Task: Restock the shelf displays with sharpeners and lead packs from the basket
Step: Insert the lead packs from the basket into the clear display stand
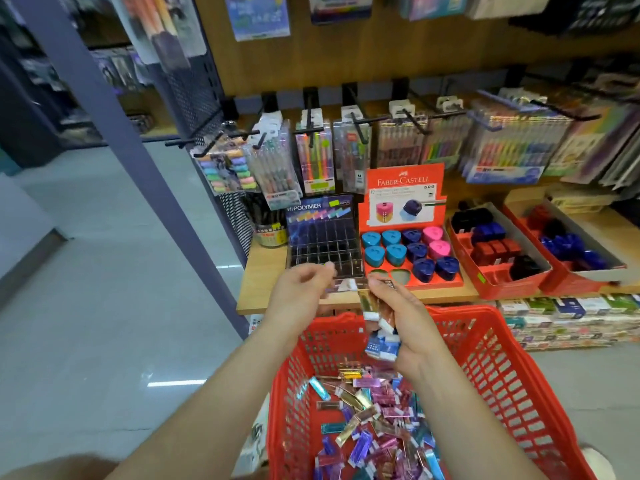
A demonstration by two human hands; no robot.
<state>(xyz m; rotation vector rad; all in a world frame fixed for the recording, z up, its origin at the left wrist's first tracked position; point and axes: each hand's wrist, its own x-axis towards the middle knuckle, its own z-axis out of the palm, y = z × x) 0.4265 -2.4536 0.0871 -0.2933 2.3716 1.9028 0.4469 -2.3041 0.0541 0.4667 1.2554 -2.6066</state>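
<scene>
A red plastic basket [512, 372] stands below the shelf, its bottom covered with several small lead packs [377, 420] in pink, purple, blue and gold. My right hand [398, 317] is shut on a bunch of lead packs [379, 336] above the basket. My left hand [304, 289] pinches one lead pack [341, 285] in front of the dark Hi-Polymer display rack [323, 240], whose slots look empty. To its right sits the red Faber-Castell sharpener box [408, 247] with blue, navy and pink sharpeners; two front slots are empty.
Two more red trays of dark, blue and red sharpeners [495, 247] [568, 244] sit further right on the wooden shelf [263, 292]. Pen packs [315, 157] hang on hooks above. A grey slanted post [145, 161] stands left; boxed goods [568, 320] fill the shelf below.
</scene>
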